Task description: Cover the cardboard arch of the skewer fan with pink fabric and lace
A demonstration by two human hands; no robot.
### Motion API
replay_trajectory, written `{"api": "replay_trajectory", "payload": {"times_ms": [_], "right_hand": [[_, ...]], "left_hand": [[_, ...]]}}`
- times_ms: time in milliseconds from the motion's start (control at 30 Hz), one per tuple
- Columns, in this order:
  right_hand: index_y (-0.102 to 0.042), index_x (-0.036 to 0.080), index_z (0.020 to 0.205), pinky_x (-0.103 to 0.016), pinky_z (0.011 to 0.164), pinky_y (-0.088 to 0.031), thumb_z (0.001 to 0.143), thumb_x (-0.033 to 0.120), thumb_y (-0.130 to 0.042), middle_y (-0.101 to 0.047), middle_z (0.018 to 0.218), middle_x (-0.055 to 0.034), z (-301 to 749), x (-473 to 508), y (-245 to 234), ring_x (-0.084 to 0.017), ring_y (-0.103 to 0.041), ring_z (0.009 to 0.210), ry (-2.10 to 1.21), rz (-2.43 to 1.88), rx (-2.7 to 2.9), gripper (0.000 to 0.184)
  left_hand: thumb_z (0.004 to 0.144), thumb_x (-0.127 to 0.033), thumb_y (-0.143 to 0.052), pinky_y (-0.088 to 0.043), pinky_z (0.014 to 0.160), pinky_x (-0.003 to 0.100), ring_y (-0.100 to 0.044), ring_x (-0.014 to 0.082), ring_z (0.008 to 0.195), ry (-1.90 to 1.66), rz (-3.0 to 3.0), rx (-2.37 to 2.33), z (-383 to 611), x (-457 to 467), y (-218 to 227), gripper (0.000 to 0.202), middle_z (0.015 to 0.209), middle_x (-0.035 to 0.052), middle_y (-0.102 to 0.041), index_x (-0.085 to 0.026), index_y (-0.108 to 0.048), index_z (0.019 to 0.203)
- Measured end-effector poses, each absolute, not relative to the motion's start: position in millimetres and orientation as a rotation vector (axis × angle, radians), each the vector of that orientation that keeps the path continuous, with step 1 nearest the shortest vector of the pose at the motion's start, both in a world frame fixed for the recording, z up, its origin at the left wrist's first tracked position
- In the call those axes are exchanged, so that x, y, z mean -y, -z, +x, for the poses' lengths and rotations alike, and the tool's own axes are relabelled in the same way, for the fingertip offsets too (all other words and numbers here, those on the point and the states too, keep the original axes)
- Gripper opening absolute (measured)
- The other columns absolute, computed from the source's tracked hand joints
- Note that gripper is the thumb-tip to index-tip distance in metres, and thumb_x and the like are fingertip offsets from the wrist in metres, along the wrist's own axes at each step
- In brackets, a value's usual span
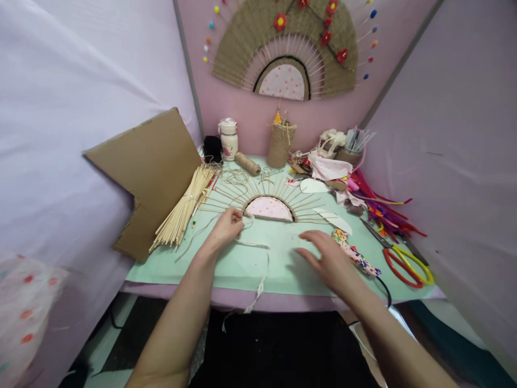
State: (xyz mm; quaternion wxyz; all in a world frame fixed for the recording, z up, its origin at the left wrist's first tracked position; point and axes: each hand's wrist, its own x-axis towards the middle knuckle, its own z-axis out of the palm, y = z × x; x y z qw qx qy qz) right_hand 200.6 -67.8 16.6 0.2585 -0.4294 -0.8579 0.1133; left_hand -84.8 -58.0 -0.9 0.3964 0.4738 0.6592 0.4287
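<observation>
My left hand (226,228) is closed, its fingertips pinched on a thin white cord (253,244) by the left corner of a half-round fan piece. That fan piece (270,208) lies flat, its pink dotted fabric edged in brown, with thin sticks (306,203) spreading out behind it. Over the mat to the right, my right hand (328,257) is open, thumb and fingers apart, holding nothing. Close beside it lies a glue gun (359,260) with a flowery cover and a black cable. A strip of white lace (258,293) hangs over the table's front edge.
Left are a stick bundle (186,207) and folded cardboard (149,167). Twine spool (247,163), bottle (229,141) and twine-wrapped holder (281,143) stand or lie behind. Scissors (404,264) and pipe cleaners (385,210) lie right. A finished fan (283,48) hangs on the wall.
</observation>
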Motion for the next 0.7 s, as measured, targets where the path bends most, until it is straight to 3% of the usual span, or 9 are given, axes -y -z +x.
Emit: {"api": "replay_trajectory", "payload": {"times_ms": [133,233,433,600,700], "right_hand": [[-0.062,0.018,0.112,-0.049,0.086,-0.046,0.072,0.046,-0.068,-0.066,0.107,-0.0188,287,52,-5,-0.037,-0.061,0.101,0.022,-1.765,2.321,0.049],[-0.062,0.016,0.113,-0.046,0.083,-0.048,0.065,0.051,-0.070,-0.067,0.104,-0.0187,314,45,9,-0.037,-0.062,0.100,-0.074,-1.934,2.366,0.059],[-0.059,0.013,0.118,-0.043,0.081,-0.051,0.070,0.046,-0.061,-0.069,0.108,-0.0192,312,37,18,-0.034,-0.066,0.099,-0.310,-1.952,2.245,0.058],[-0.060,0.016,0.118,-0.041,0.085,-0.050,0.080,0.048,-0.048,-0.067,0.114,-0.0172,297,50,-1,-0.031,-0.065,0.101,-0.437,-1.729,2.194,0.050],[-0.057,0.020,0.122,-0.037,0.084,-0.050,0.084,0.046,-0.048,-0.067,0.116,-0.0135,266,61,-16,-0.027,-0.065,0.099,-0.556,-1.547,2.192,0.047]], "left_hand": [[0.069,-0.011,-0.051,-0.041,0.063,0.026,-0.058,0.0141,0.068,-1.063,1.390,-1.980,-101,54,4,0.020,0.073,-0.0023,-0.059,-0.020,-0.053,0.086],[0.068,-0.016,-0.054,-0.042,0.066,0.027,-0.058,0.0155,0.073,-1.001,1.484,-2.019,-103,56,4,0.024,0.082,-0.0008,-0.062,-0.021,-0.056,0.092],[0.067,-0.043,-0.071,-0.040,0.063,0.027,-0.057,0.0166,0.072,-0.850,1.618,-1.982,-92,62,-7,0.039,0.078,-0.0025,-0.060,-0.023,-0.060,0.098],[0.075,-0.034,-0.064,-0.040,0.065,0.029,-0.058,0.0191,0.074,-0.723,1.831,-1.935,-89,61,-7,0.015,0.075,-0.0004,-0.063,-0.023,-0.066,0.085],[0.080,-0.029,-0.054,-0.044,0.075,0.032,-0.060,0.0206,0.081,-0.772,1.939,-1.884,-91,60,-5,0.015,0.081,0.0035,-0.066,-0.021,-0.066,0.077]]}}
